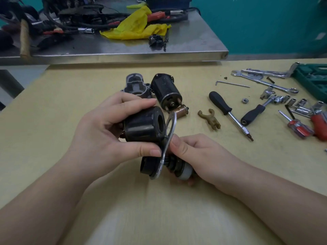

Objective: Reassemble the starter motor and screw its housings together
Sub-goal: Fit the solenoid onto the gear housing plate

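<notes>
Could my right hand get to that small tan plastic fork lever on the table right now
Probably not at once. The tan plastic fork lever lies in the open on the yellow wooden table, nothing over it, but the right hand is gripping the motor's grey-ended shaft assembly and would have to release it first.

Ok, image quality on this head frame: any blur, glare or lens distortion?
Head view: the wrists and lower edge smear; the left hand and right hand gripping the motor assembly are sharp; soft glare on the steel bench; wide-angle bending at its edges.
</notes>
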